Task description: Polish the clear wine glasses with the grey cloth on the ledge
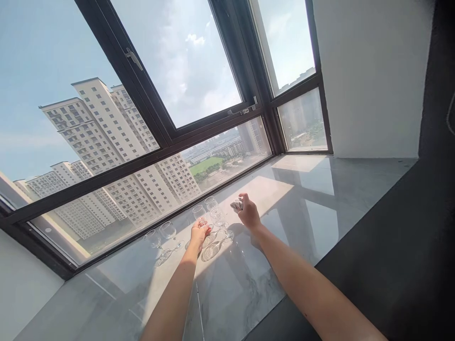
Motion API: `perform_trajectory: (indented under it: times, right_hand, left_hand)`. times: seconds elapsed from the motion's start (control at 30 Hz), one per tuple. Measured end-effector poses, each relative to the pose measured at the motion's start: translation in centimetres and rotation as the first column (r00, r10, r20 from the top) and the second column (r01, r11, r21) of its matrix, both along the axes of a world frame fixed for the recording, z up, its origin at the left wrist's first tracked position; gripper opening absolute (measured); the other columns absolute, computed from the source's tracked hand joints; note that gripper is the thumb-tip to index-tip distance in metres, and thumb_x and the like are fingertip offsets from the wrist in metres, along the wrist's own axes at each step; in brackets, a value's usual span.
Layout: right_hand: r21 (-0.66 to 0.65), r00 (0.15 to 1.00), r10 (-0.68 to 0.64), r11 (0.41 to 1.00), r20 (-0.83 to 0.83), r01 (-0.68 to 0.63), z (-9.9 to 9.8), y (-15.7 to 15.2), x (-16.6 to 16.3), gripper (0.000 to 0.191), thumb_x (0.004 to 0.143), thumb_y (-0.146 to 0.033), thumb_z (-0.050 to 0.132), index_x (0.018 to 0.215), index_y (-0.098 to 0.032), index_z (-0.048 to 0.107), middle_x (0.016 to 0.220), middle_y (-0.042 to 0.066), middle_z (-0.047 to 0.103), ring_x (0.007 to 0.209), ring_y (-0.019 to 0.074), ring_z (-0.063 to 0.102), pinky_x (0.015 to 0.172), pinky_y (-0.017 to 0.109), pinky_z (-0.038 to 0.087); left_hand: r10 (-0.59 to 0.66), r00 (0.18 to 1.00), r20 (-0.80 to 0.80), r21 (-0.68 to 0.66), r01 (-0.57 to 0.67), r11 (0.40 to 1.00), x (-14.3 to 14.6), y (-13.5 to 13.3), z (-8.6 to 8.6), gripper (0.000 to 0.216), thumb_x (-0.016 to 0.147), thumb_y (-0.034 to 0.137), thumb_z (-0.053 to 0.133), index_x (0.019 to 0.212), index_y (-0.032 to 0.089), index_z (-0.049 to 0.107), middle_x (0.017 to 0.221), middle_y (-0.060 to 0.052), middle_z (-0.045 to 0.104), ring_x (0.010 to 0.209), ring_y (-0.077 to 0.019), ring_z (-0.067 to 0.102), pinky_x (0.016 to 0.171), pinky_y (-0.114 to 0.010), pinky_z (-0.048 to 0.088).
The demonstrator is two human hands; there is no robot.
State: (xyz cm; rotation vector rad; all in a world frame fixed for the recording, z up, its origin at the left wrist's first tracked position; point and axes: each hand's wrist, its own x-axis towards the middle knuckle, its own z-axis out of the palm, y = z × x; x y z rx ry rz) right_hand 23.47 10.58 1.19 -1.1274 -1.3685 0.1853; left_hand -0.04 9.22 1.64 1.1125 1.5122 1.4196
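Several clear stemmed glasses stand on the glossy marble sill. My left hand (201, 233) is closed around a wine glass (198, 211), its rim showing above the fingers. Close to its right are more wine glasses (211, 203), partly overlapping one another. Farther left, two wine glasses (168, 230) stand near the window's lower frame. My right hand (249, 214) is raised to the right of the glasses, its fingers closed on a crumpled whitish cloth (236, 204). Whether this is fabric or paper is hard to see. The cloth is apart from the glasses.
The marble sill (241, 274) runs along the large dark-framed window (165, 149), with sunlit patches and shadows across it. A white wall (373, 80) rises at the right end, another at the left. Beyond the sill's front edge lies a dark area (373, 265).
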Motion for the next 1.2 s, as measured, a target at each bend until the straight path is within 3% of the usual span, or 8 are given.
perform_trajectory:
  times: [0.17, 0.27, 0.4, 0.53, 0.83, 1.0, 1.1, 1.2]
  right_hand:
    - [0.009, 0.999, 0.017, 1.0, -0.027, -0.017, 0.1, -0.1, -0.1, 0.045, 0.072, -0.01, 0.047, 0.116, -0.021, 0.045, 0.077, 0.001, 0.056, 0.064, 0.0174, 0.053, 0.059, 0.026, 0.04]
    - [0.0, 0.999, 0.021, 1.0, -0.041, -0.021, 0.1, -0.2, -0.1, 0.045, 0.074, -0.013, 0.048, 0.118, -0.022, 0.044, 0.078, 0.001, 0.057, 0.064, 0.0176, 0.053, 0.059, 0.026, 0.041]
    - [0.006, 0.998, 0.017, 1.0, -0.067, -0.016, -0.1, -0.3, 0.0, 0.043, 0.076, -0.018, 0.048, 0.118, -0.022, 0.045, 0.078, 0.002, 0.057, 0.063, 0.0178, 0.053, 0.059, 0.027, 0.041]
    - [0.006, 0.995, -0.008, 1.0, -0.103, 0.008, -0.1, -0.4, 0.1, 0.042, 0.077, -0.023, 0.05, 0.119, -0.021, 0.045, 0.08, 0.003, 0.058, 0.065, 0.0185, 0.055, 0.061, 0.028, 0.043]
    - [0.01, 0.995, -0.003, 1.0, -0.095, 0.004, -0.2, -0.4, -0.2, 0.039, 0.079, -0.024, 0.048, 0.118, -0.021, 0.045, 0.08, 0.003, 0.058, 0.064, 0.0183, 0.056, 0.06, 0.028, 0.043]
    - [0.01, 0.996, 0.002, 1.0, -0.093, -0.001, -0.2, -0.3, -0.1, 0.04, 0.078, -0.024, 0.049, 0.119, -0.022, 0.045, 0.078, 0.001, 0.057, 0.063, 0.0177, 0.055, 0.059, 0.027, 0.042]
    - [0.008, 0.995, -0.009, 1.0, -0.096, 0.01, -0.3, -0.3, 0.0, 0.041, 0.078, -0.022, 0.048, 0.119, -0.022, 0.045, 0.079, 0.002, 0.058, 0.064, 0.0178, 0.055, 0.059, 0.027, 0.043]
    - [0.004, 0.995, -0.013, 1.0, -0.099, 0.013, -0.3, -0.2, 0.0, 0.041, 0.077, -0.023, 0.05, 0.118, -0.022, 0.046, 0.079, 0.003, 0.059, 0.063, 0.0184, 0.055, 0.059, 0.028, 0.043]
  left_hand:
    - [0.258, 0.914, -0.313, 0.171, -0.214, 0.962, -1.5, -3.2, -0.3, 0.041, 0.073, 0.015, 0.064, 0.112, 0.023, 0.057, 0.105, -0.005, 0.063, 0.07, -0.0112, 0.061, 0.065, -0.024, 0.048]
    - [0.53, 0.752, -0.392, 0.337, -0.418, 0.843, -4.0, -5.9, -0.1, 0.021, 0.078, 0.018, 0.055, 0.098, 0.022, 0.055, 0.085, -0.001, 0.059, 0.076, -0.0151, 0.059, 0.073, -0.026, 0.047]
    - [0.728, 0.599, -0.334, 0.362, -0.632, 0.685, -7.2, -8.1, 0.4, 0.039, 0.078, 0.02, 0.055, 0.115, 0.024, 0.044, 0.096, -0.002, 0.058, 0.081, -0.0163, 0.06, 0.073, -0.027, 0.046]
    - [0.66, 0.673, -0.333, 0.23, -0.621, 0.749, -8.8, -7.5, -0.2, 0.046, 0.077, 0.022, 0.06, 0.12, 0.027, 0.042, 0.115, -0.006, 0.061, 0.087, -0.0161, 0.064, 0.072, -0.026, 0.046]
    - [0.488, 0.789, -0.372, 0.088, -0.494, 0.865, -9.7, -4.2, -0.7, 0.045, 0.07, 0.015, 0.065, 0.114, 0.016, 0.055, 0.078, -0.002, 0.068, 0.073, -0.0194, 0.067, 0.07, -0.028, 0.048]
    - [0.45, 0.782, -0.431, 0.129, -0.44, 0.889, -9.0, -5.0, -0.7, 0.003, 0.077, 0.022, 0.062, 0.076, 0.02, 0.063, 0.079, -0.006, 0.069, 0.087, -0.0232, 0.067, 0.082, -0.033, 0.049]
    - [0.434, 0.784, -0.443, 0.204, -0.383, 0.901, -7.8, -6.4, -0.6, 0.02, 0.082, 0.028, 0.059, 0.064, 0.021, 0.062, 0.097, -0.01, 0.072, 0.105, -0.0239, 0.064, 0.091, -0.032, 0.047]
    - [0.4, 0.835, -0.377, 0.231, -0.333, 0.914, -5.9, -8.4, -0.5, 0.019, 0.083, 0.037, 0.059, 0.079, 0.021, 0.069, 0.099, -0.011, 0.073, 0.102, -0.0246, 0.065, 0.081, -0.031, 0.051]
